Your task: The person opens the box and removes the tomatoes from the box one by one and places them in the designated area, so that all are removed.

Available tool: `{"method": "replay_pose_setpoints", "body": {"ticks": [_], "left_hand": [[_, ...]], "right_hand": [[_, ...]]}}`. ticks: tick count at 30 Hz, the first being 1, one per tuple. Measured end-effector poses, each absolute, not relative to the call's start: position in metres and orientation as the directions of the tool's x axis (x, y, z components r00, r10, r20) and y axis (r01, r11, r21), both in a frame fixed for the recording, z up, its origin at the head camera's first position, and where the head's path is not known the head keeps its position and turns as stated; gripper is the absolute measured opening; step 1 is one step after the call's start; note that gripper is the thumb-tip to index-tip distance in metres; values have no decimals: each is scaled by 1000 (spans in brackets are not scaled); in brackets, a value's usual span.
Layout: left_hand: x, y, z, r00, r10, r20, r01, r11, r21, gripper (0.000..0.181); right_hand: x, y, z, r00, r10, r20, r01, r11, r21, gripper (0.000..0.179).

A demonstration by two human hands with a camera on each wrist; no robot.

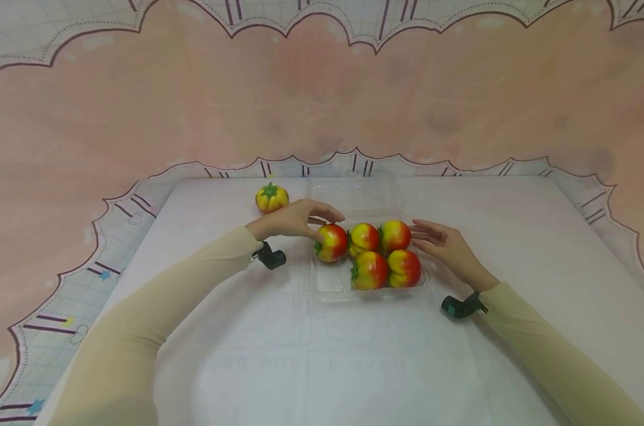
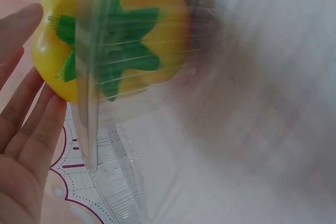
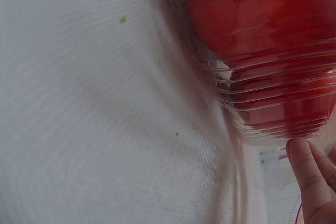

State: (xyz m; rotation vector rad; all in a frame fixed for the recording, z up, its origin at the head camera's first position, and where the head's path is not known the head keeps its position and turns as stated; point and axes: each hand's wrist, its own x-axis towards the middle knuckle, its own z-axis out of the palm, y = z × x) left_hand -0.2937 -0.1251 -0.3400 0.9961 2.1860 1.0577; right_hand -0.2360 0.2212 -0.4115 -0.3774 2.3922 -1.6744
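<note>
My left hand [image 1: 296, 219] holds a red and yellow tomato [image 1: 332, 244] at the left end of a clear plastic clamshell box [image 1: 329, 286], thumb and fingertips on either side of it. Its yellow end with a green star-shaped calyx [image 2: 126, 35] shows through the box wall in the left wrist view. Several more tomatoes [image 1: 369, 270] sit in two rows in the box. At the box's right end, my right hand [image 1: 449, 247] has its fingers extended. In the right wrist view a fingertip [image 3: 299, 148] touches the ribbed wall, with red fruit behind it.
Another yellow tomato [image 1: 272, 197] stands on the white tabletop [image 1: 220, 367], behind my left wrist. The box's clear lid [image 1: 359, 195] lies folded back toward the rear edge. A patterned cloth [image 1: 300, 89] hangs behind the table.
</note>
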Motion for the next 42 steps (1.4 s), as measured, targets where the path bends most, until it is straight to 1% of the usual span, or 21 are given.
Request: {"method": "replay_pose_setpoints", "body": {"ticks": [7,20,26,35,42], "left_hand": [[-295,-123,-343,-589,793,-154,413,460,786,49],[-296,-121,-342,-565,807,-169,456,477,752,46],[-296,-121,-343,-575,799,-175,458,491,740,44],[-292,-122,-344,-583,792,-179,472,510,719,45],[-292,-125,-342,-567,803,-182,503,513,696,42]], "right_hand": [[-236,220,-408,-946,-323,-38,-77,337,-938,57],[-236,220,-409,-949,-315,-30,-87,353,-931,59],[-240,223,-420,-953,-303,-16,-95,348,-933,64],[-244,226,-429,-958,-288,-10,-87,324,-942,65],[-244,226,-427,-957,-289,-14,-83,323,-943,66]]}}
